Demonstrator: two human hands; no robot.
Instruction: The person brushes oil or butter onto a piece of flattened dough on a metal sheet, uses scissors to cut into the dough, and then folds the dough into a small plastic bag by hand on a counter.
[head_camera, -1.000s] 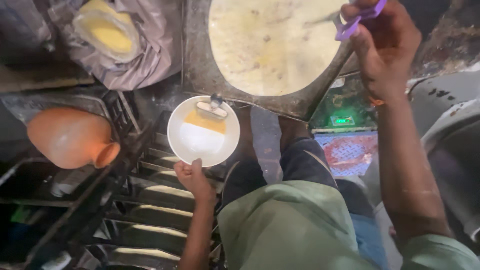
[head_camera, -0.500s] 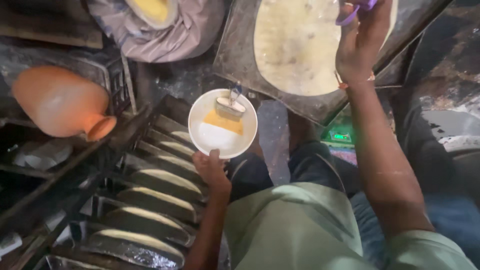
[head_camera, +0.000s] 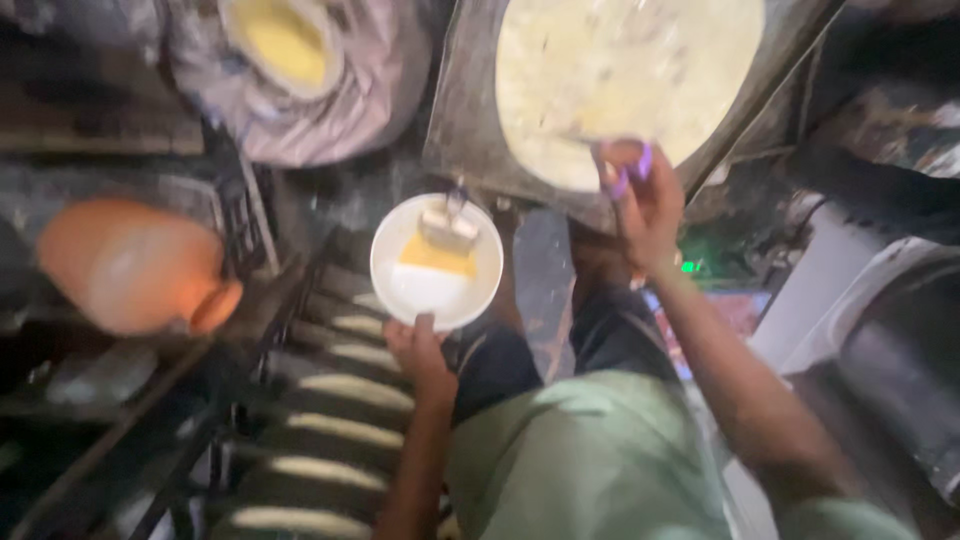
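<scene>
Holding a round white bowl (head_camera: 436, 262) by its near rim, the left hand (head_camera: 420, 350) keeps it level above dark metal slats (head_camera: 330, 420). The bowl is shallow, with a yellow pool inside and a small brush (head_camera: 450, 228) resting at its far edge. The right hand (head_camera: 648, 205) pinches a small purple tool (head_camera: 625, 165) over the near edge of a pale, round flatbread (head_camera: 630, 75) on a dark griddle (head_camera: 470, 120). An orange clay pot (head_camera: 130, 265) lies to the left.

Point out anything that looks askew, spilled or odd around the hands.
Nothing looks spilled. The terracotta pot lies on its side, mouth to the right. The left hand holds the white bowl by its near rim only, with yellow liquid and a brush inside.
</scene>
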